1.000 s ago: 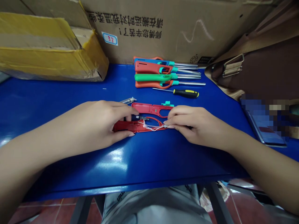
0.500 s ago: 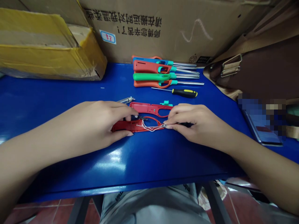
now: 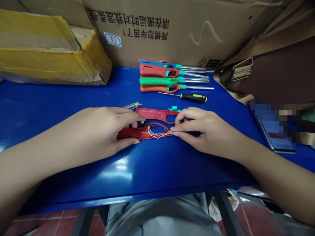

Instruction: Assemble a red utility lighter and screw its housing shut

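White wires (image 3: 157, 137) have shifted, right hand (image 3: 206, 130) pinching their end.

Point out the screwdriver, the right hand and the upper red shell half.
Screwdriver (image 3: 187, 97), head view: black part of handle.
Right hand (image 3: 204, 128), head view: back of the hand.
Upper red shell half (image 3: 153, 113), head view: solid part beside its loop.

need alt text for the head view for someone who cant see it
A left hand holds a red lighter casing half on a blue table while the right hand pinches a small part where white wires end. Behind lie a second red half, a screwdriver and several lighters.
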`<state>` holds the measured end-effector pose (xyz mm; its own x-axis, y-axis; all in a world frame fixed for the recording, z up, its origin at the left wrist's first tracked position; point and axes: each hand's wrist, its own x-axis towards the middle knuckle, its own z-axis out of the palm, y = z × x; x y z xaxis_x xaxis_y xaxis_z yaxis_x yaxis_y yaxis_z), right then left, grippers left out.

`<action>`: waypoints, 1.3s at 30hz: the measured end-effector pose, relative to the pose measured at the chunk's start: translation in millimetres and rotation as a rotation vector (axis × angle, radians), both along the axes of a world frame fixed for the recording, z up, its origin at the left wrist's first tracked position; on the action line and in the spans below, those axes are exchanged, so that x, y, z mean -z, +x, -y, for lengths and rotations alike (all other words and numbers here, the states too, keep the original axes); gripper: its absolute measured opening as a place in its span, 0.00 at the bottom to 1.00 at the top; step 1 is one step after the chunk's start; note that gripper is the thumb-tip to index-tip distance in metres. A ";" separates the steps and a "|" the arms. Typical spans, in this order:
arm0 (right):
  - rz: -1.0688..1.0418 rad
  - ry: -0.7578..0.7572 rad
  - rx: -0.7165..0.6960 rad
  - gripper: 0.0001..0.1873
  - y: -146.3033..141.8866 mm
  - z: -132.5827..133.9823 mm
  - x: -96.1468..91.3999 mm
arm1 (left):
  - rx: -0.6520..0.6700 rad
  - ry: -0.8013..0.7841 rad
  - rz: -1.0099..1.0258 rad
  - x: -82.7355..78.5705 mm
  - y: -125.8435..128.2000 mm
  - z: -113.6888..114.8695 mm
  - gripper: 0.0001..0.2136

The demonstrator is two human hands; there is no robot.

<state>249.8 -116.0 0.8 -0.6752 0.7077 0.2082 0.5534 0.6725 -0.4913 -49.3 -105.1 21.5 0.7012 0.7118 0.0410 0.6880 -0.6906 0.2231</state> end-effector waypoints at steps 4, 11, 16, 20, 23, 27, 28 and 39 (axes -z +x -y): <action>-0.133 -0.137 0.039 0.07 -1.2 -2.4 2.2 | -0.004 0.004 -0.004 0.6 1.1 1.0 0.14; -0.133 -0.224 0.111 0.06 -2.5 -6.7 1.2 | -0.010 -0.029 0.023 2.8 9.0 6.8 0.14; -0.062 -0.220 0.090 0.08 -3.9 -6.7 0.7 | -0.024 -0.069 0.028 6.1 11.4 8.3 0.14; -0.027 -0.209 0.097 0.07 -2.9 -6.5 0.9 | -0.035 -0.085 0.045 3.5 12.9 11.0 0.13; -0.048 -0.192 0.073 0.05 -2.8 -5.3 0.7 | -0.034 -0.072 0.056 1.5 14.9 13.1 0.13; -0.086 -0.154 0.041 0.03 -7.3 0.5 -0.7 | -0.032 -0.085 0.067 3.0 17.6 13.3 0.11; -0.085 -0.145 0.041 0.05 -9.0 2.5 -1.0 | -0.029 -0.090 0.074 4.1 18.2 13.0 0.11; 0.091 -0.007 -0.029 0.08 -17.6 11.3 6.4 | 0.017 -0.104 0.156 12.0 20.0 12.2 0.08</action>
